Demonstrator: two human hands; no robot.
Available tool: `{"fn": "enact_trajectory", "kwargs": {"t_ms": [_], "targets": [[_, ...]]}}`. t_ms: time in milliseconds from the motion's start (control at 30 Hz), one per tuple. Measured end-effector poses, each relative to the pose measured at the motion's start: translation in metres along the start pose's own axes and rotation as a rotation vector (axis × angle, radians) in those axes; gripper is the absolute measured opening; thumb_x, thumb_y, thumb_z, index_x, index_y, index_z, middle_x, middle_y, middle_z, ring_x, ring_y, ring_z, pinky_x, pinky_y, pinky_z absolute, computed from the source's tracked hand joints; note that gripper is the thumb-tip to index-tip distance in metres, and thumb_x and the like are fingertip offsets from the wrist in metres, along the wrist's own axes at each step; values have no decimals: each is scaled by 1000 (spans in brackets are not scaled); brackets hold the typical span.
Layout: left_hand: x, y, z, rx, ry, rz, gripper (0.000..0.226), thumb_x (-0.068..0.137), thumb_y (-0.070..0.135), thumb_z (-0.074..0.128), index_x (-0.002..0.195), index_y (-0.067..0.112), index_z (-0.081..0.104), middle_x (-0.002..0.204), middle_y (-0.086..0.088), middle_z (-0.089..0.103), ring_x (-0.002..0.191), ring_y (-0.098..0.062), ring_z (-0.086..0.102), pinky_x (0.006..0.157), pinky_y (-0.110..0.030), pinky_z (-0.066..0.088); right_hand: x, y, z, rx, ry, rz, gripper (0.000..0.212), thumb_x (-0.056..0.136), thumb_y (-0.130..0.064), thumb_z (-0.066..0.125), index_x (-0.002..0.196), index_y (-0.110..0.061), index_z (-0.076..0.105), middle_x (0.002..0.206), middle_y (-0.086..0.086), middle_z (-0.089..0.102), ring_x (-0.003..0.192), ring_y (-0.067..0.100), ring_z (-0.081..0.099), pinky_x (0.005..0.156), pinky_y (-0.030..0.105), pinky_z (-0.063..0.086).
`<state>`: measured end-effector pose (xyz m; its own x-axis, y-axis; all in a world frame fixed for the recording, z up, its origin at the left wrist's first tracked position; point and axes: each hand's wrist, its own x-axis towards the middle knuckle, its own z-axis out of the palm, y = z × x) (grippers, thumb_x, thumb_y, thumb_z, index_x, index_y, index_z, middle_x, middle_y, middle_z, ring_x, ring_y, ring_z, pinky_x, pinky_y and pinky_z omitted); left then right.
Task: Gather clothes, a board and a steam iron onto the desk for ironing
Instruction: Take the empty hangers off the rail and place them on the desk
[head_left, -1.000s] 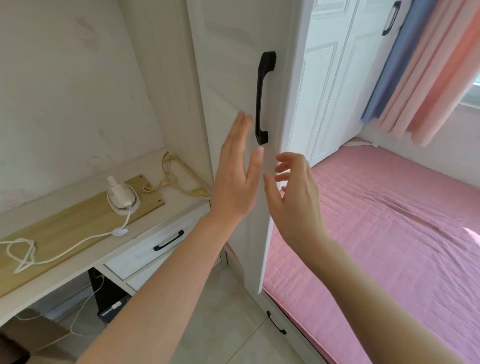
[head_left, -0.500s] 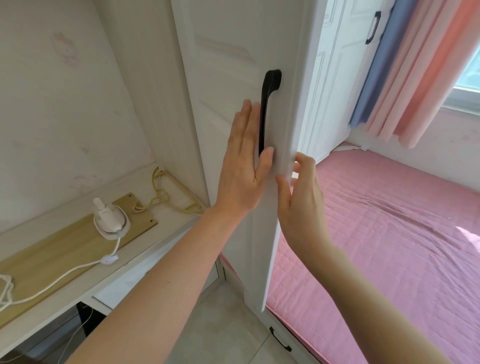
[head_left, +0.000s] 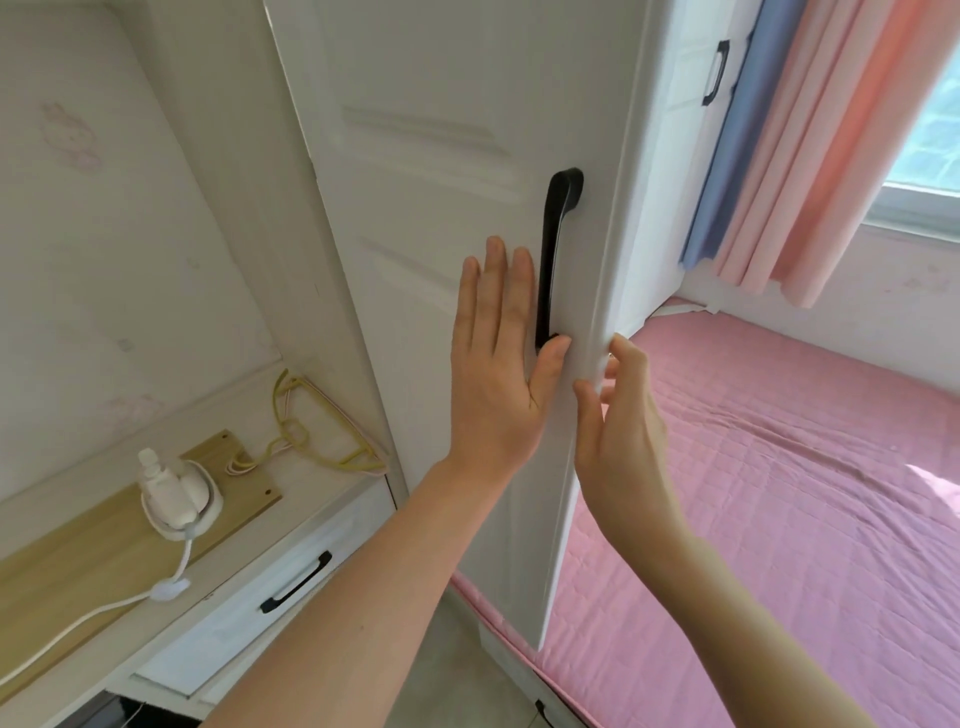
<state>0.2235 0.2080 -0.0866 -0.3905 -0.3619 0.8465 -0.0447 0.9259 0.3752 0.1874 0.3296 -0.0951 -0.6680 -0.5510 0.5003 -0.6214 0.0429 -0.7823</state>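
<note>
Your left hand (head_left: 498, 364) lies flat, fingers straight, on the wardrobe door (head_left: 441, 156) beside its handle (head_left: 556, 249). Your right hand (head_left: 618, 415) curls round the door's edge, likely to swing it. The steam iron (head_left: 174, 493) sits on the board (head_left: 78, 545) on the worktop (head_left: 322, 493); no clothes show.

A tall white panelled wardrobe door (head_left: 441, 156) with a curved black handle (head_left: 553, 249) stands swung out beside a bed under a pink quilted cover (head_left: 779, 493). A salmon-pink curtain (head_left: 810, 156) and a blue curtain (head_left: 727, 156) hang by the bright window (head_left: 930, 130). The off-white wall (head_left: 104, 234) on the left is faintly marked. Pale beige floor tile (head_left: 457, 649) shows below.
</note>
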Motion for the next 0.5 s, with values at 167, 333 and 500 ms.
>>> {"fn": "enact_trajectory", "kwargs": {"t_ms": [167, 333, 500], "targets": [[13, 3, 37, 58, 40, -2, 58, 103, 40, 28, 149, 8, 13, 157, -20, 16, 147, -36, 6, 120, -44, 11, 30, 26, -16, 7, -8, 2, 31, 101, -27, 40, 129, -31, 31, 123, 4, 52, 108, 20, 55, 86, 35, 48], [28, 4, 75, 103, 76, -38, 59, 103, 39, 32, 150, 7, 16, 158, -18, 13, 147, -37, 3, 120, -43, 8, 69, 57, -32, 16, -57, -15, 33, 100, -25, 42, 132, -27, 33, 118, 1, 56, 100, 18, 60, 83, 32, 49], [45, -7, 103, 197, 70, -67, 64, 101, 47, 34, 151, 10, 17, 159, -16, 13, 147, -35, 3, 119, -47, 9, 104, 85, -37, 31, -80, -64, 32, 100, -29, 40, 131, -31, 31, 117, -4, 55, 100, 16, 60, 85, 38, 51]]}}
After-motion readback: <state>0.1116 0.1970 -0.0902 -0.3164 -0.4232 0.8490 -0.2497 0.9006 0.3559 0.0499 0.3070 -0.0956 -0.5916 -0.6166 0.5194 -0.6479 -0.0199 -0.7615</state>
